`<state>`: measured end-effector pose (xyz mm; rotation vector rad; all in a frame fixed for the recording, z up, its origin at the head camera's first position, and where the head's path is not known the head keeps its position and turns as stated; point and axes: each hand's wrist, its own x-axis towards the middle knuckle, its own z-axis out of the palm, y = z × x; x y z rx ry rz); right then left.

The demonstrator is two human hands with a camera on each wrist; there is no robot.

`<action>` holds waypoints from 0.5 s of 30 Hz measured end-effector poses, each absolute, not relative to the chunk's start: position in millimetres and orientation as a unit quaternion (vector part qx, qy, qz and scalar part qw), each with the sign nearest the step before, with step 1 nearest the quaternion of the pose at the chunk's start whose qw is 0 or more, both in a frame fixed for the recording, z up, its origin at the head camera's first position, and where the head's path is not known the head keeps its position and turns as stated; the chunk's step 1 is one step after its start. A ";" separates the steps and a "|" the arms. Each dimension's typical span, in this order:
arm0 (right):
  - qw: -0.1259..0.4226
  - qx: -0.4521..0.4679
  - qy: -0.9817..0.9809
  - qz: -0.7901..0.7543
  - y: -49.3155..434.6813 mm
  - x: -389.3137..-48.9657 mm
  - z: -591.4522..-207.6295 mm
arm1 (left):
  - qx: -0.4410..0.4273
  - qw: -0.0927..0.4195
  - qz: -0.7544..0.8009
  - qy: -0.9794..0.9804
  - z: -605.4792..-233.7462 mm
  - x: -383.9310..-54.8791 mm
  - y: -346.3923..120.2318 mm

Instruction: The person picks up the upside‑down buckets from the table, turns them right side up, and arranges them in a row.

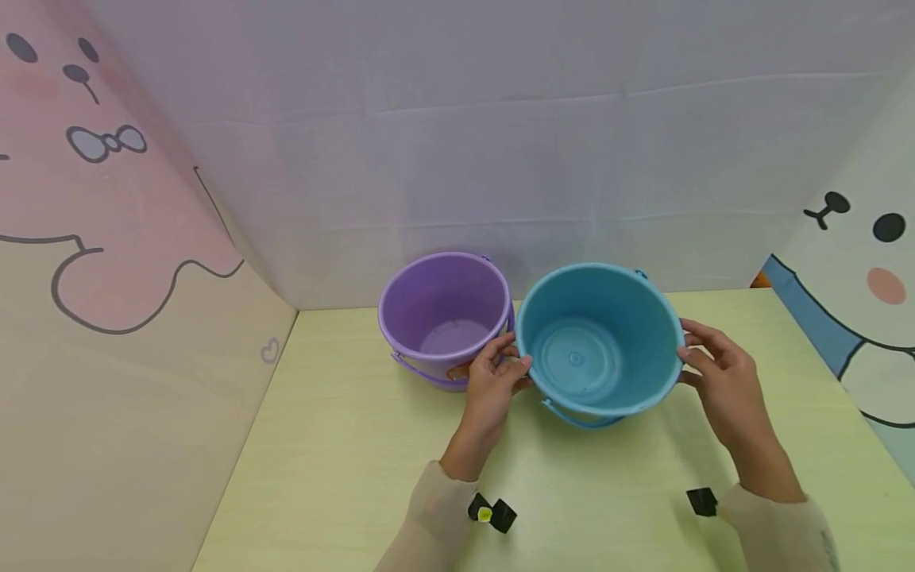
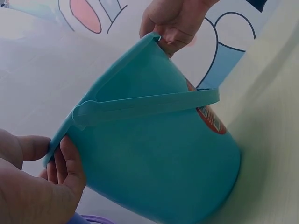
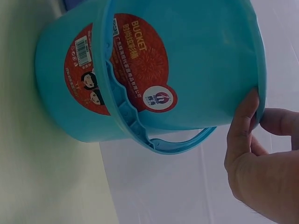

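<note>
A blue bucket (image 1: 575, 357) is held by its rim between both hands, its open mouth facing up toward the head view. My left hand (image 1: 493, 389) pinches the rim on the left side, thumb inside and fingers curled beneath it. On the opposite side my right hand (image 1: 729, 389) pinches the rim the same way. The bucket's handle (image 2: 149, 107) hangs against its side in the left wrist view. A red label (image 3: 140, 60) shows on its wall in the right wrist view. Just left of it stands a purple bucket (image 1: 443, 310), partly behind my left hand.
The pale yellow-green tabletop (image 1: 322, 445) meets a white back wall (image 1: 500, 159). Cartoon-printed panels (image 1: 129, 238) close off the left and right sides. Small black pieces (image 1: 493, 512) show beside the sleeves.
</note>
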<state>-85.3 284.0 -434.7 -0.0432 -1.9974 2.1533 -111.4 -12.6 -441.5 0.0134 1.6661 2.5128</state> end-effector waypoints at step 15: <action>0.096 -0.026 -0.686 0.721 286.8 -98.3 -432.0 | -0.022 0.048 0.843 0.535 -440.6 -117.0 -4.3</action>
